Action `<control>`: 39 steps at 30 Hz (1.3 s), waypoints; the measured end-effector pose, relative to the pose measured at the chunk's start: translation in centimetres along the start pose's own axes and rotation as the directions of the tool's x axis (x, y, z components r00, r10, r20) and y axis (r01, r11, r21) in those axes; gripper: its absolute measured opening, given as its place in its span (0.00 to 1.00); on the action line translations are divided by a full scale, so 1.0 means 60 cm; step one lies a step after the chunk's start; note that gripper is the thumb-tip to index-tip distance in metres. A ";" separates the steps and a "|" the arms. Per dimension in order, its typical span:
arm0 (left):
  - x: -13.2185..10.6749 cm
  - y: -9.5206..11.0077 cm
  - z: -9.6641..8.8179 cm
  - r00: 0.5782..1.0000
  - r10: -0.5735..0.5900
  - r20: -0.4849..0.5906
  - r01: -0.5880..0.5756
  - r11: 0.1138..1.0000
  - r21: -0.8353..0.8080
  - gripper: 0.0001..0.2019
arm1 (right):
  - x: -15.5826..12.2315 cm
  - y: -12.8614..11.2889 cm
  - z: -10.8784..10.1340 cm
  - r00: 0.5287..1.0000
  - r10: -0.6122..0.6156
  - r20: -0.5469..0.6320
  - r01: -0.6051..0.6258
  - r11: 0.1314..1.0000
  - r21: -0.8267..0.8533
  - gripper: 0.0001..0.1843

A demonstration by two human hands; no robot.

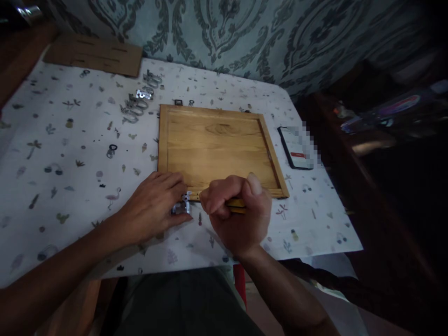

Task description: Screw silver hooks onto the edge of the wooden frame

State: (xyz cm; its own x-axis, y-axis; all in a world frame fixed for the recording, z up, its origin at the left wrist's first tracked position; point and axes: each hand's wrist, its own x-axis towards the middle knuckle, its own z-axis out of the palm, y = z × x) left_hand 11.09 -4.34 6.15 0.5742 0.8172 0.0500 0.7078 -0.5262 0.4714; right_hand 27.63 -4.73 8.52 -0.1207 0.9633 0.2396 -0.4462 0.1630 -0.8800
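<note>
A framed wooden panel (215, 144) lies flat on the table. At its near edge, my left hand (157, 200) pinches a shiny metal toggle latch (185, 198) between thumb and fingers, against the frame. Just to the right, my right hand (241, 214) is closed in a fist around a screwdriver with a yellow-and-black handle (236, 203); its shaft and tip are hidden. More metal latches (135, 108) with wire loops lie in a row beyond the panel's left corner. Small dark hardware (178, 102) shows along the panel's far edge.
A patterned white cloth (70, 186) covers the table. Slotted cardboard (94, 55) lies at the back left by the papered wall (227, 32). A phone (296, 148) rests right of the panel. Beyond the table's right edge is a plastic bottle (392, 105).
</note>
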 end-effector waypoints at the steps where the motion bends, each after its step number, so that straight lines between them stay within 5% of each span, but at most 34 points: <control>1: 0.000 0.000 0.000 1.000 0.004 -0.006 -0.004 1.000 -0.003 0.13 | 0.000 0.001 0.000 1.000 -0.001 0.009 0.001 1.000 -0.003 0.34; 26: -0.001 -0.001 0.001 0.999 -0.047 0.012 0.047 0.997 -0.053 0.12 | 0.009 0.003 -0.004 0.998 0.058 -0.022 -0.057 0.998 0.019 0.34; 35: 0.001 -0.008 -0.015 0.995 -0.092 0.027 0.095 0.976 -0.196 0.17 | 0.016 0.012 -0.002 0.997 0.073 -0.037 -0.072 0.997 0.032 0.31; 39: -0.004 -0.029 -0.025 0.987 -0.143 -0.077 0.118 0.957 -0.263 0.13 | 0.028 0.017 -0.002 0.994 0.085 -0.062 -0.080 0.994 0.076 0.30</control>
State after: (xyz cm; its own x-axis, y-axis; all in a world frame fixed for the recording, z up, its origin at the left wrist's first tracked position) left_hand 9.11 -3.28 6.67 0.4339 0.8996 0.0496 0.6370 -0.3452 0.6892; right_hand 27.07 -2.94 8.00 -0.1027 0.9851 0.1380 -0.5009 0.0686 -0.8628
